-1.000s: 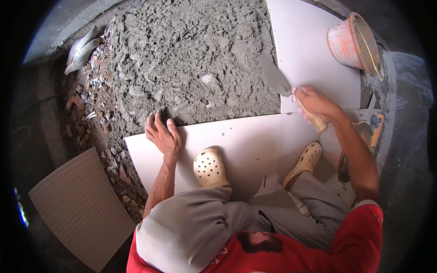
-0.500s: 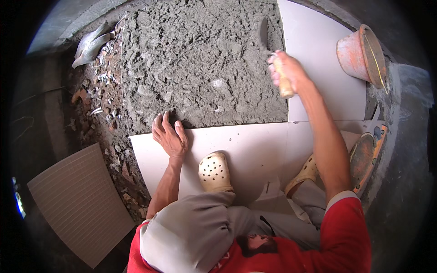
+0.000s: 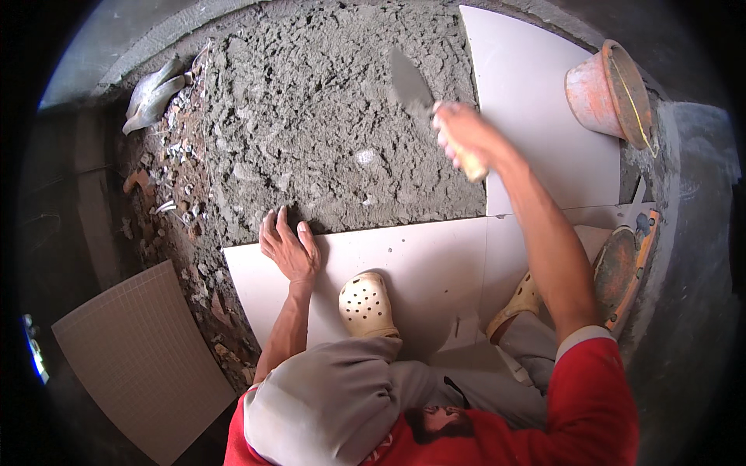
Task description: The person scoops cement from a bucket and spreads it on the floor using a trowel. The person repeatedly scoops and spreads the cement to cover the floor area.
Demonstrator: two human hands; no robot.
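Head view: mortar bed (image 3: 311,116) spread, untiled; white tiles (image 3: 524,128) laid alongside.
Right hand (image 3: 472,133): grip wrapped around pointed trowel (image 3: 409,81); left hand (image 3: 291,250): splayed at tiles' edge, holding nothing.

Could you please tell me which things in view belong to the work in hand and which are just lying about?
Likely part of the work: trowel, in the right hand; grey mortar; white tile, left hand at its edge; bucket.

Apparently just lying about: rubble; crumpled grey item.

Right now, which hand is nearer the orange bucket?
Right. The right hand, holding a trowel, is left of the bucket, across a white tile; the left hand farther left, at the edge of the mortar.
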